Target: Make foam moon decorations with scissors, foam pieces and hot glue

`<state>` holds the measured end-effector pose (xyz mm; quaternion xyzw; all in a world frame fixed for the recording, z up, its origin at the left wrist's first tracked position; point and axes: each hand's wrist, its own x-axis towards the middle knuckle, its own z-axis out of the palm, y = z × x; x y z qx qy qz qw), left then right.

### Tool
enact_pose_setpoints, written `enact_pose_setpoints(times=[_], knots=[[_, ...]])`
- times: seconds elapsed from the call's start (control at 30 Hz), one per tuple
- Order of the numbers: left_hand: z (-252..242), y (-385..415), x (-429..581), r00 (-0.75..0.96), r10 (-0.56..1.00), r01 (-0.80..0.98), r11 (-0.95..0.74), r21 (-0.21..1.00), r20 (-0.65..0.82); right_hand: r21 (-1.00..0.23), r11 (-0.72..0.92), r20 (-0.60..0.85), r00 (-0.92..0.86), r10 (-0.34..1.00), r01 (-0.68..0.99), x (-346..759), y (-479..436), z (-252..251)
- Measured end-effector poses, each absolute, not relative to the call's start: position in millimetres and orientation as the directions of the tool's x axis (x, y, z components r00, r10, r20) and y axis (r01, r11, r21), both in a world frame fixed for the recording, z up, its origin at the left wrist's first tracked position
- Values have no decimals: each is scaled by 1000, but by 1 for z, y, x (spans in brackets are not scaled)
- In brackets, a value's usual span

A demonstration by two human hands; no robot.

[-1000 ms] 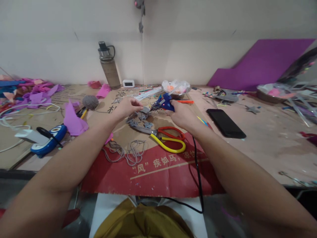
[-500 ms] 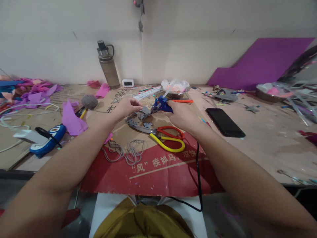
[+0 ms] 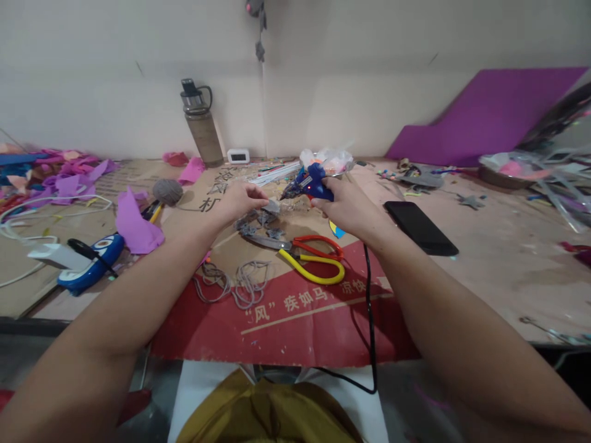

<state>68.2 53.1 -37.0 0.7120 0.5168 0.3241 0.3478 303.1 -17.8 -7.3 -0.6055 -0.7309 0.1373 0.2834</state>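
My right hand [image 3: 344, 203] is wrapped round a blue hot glue gun [image 3: 314, 181], its dark nozzle pointing left and down. Close to that nozzle, my left hand [image 3: 242, 203] pinches a small grey felt piece [image 3: 272, 207] between thumb and fingers. Several more grey felt scraps [image 3: 265, 220] lie just beneath it on the cardboard. Nearer to me rest scissors [image 3: 311, 255] with one red and one yellow handle. Loops of grey cord [image 3: 249, 283] lie to their left. From the glue gun's side a black cable [image 3: 369, 307] runs down over the table edge.
A bottle [image 3: 202, 126] and a small white clock [image 3: 238, 155] stand by the wall. To the right lies a black phone [image 3: 420, 227]. Pink and purple felt [image 3: 69, 178], a grey yarn ball [image 3: 167, 192] and a blue power strip [image 3: 92, 261] are at left.
The glue gun in my right hand has risen and turned, so its nozzle now shows beside the grey felt piece. My left hand stays nearly in place.
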Motion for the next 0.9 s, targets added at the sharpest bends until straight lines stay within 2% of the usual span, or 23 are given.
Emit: enact_pose_setpoints(times=[0.23,0.37,0.57,0.9], knots=[[-46,61,72,327,935,591,-316,742,138,-730,187,235,-16,972,657,308,-6,-17],[-41,54,81,312,941,643,-313,699,134,-800,132,195,45,980,585,308,-3,-18],[-34,48,89,310,944,695,-307,650,115,-782,122,192,50,980,611,309,-2,-18],[-45,59,85,425,897,724,-419,547,124,-763,132,199,35,979,633,305,-5,-14]])
